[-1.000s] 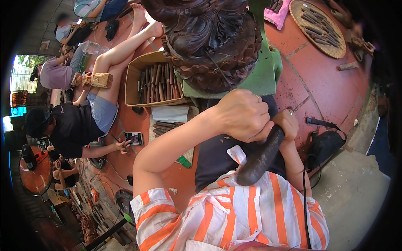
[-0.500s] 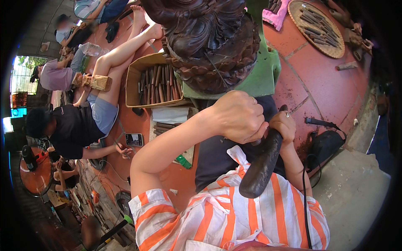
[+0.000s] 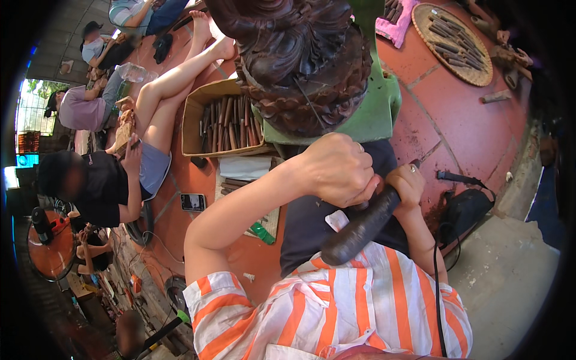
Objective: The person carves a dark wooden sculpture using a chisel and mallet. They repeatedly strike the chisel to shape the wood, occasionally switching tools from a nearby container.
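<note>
A dark carved wooden statue [image 3: 309, 78], with folds and rows of petals, stands ahead of me on a green support [image 3: 384, 99]. My left hand [image 3: 339, 170] is closed in a fist just below its base, around the handle of a chisel [image 3: 362, 206]. Only the handle's butt shows under the fist; a thin shaft runs from the hand up against the carving. My right hand [image 3: 406, 185] grips the narrow end of a dark wooden mallet [image 3: 360, 231]. Its thick end slants down and left over my lap, apart from the chisel's butt.
Left of the statue, a cardboard box [image 3: 191, 123] holds several wooden-handled tools. A phone [image 3: 192, 202] lies on the tiles. A co-worker [image 3: 99, 186] sits at left, holding a small carving [image 3: 125, 129]. Far right are a woven tray [image 3: 420, 30] of tools and a black bag [image 3: 471, 210].
The mallet's thick end has swung up and to the left. My left hand has barely shifted. The co-worker's hand has moved from near the phone up to the small carving.
</note>
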### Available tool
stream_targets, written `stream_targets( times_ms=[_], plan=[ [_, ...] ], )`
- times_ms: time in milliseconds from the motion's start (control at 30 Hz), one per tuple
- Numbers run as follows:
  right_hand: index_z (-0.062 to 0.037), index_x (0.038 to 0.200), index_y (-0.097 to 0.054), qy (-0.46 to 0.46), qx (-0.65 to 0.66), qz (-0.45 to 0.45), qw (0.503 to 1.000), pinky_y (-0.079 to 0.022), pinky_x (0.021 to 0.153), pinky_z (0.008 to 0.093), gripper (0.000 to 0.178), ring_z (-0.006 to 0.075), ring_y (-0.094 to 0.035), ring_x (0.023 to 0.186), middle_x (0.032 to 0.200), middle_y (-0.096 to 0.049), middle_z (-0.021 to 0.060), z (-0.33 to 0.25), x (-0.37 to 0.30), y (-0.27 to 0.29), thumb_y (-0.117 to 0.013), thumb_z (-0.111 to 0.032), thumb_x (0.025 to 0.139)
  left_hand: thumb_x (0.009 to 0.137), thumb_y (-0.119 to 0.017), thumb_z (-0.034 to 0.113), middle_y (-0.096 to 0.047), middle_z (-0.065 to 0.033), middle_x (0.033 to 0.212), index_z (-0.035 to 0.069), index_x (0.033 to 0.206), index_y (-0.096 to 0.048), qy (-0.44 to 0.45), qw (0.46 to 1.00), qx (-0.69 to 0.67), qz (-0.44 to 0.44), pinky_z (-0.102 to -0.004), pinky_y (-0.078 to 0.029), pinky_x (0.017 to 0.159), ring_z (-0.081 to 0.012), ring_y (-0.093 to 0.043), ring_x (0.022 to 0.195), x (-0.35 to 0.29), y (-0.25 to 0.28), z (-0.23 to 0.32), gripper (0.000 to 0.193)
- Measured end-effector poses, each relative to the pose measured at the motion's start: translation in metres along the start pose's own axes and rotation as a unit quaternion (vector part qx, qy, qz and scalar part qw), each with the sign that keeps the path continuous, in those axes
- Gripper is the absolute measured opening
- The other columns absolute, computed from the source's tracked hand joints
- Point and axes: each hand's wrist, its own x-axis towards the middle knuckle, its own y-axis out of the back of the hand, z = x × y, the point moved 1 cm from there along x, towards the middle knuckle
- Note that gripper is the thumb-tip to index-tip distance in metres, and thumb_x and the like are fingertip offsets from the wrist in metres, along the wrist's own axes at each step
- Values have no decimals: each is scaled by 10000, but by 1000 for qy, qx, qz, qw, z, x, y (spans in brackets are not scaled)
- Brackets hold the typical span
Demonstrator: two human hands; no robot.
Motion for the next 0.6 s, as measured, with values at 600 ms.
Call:
stream_targets(
  times_ms=[600],
  plan=[
    [-74,655,-498,7,25,23,999,-362,465,322,293,214,-494,490,600,-497,46,3,-2,-2,-787,-27,658,800,-588,233,-564,-90,523,83,478,-546,26,1000,3,-15,-388,-470,485,-289,-576,484,5,2,-1,358]
  ],
)
